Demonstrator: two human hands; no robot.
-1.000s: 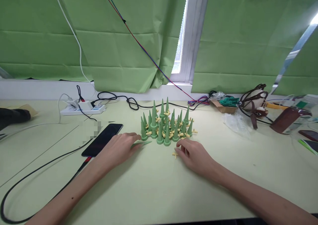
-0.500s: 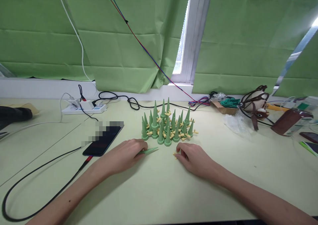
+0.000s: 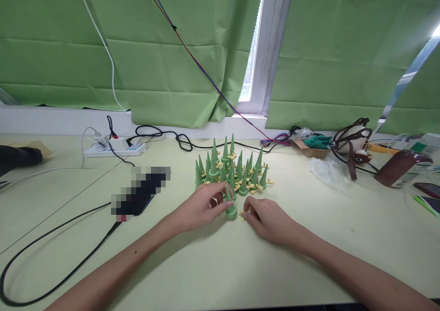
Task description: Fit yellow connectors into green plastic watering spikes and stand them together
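Note:
Between the thumb and fingers of my left hand (image 3: 208, 205) is a green cone (image 3: 231, 210), upright with its round base low at the table. Just right of it, my right hand (image 3: 263, 217) pinches a small pale yellow piece (image 3: 241, 215), whose exact shape is mostly hidden by the fingertips. Behind both hands stands a cluster of green cones (image 3: 244, 185), several with small yellow pieces (image 3: 256, 188) sticking out or lying among their bases. My left hand covers part of the cluster's front.
On the left are a phone (image 3: 144, 201) with a black cable and a white power strip (image 3: 117, 150). A crumpled plastic bag (image 3: 328, 171), a cardboard box (image 3: 311, 149) and a brown bottle (image 3: 400, 169) lie at the right. Green curtains (image 3: 172, 73) hang behind the table.
My left hand has moved right with the green cone and turned it from lying sideways to upright, close to my right hand. The right hand has stayed in place with the yellow piece.

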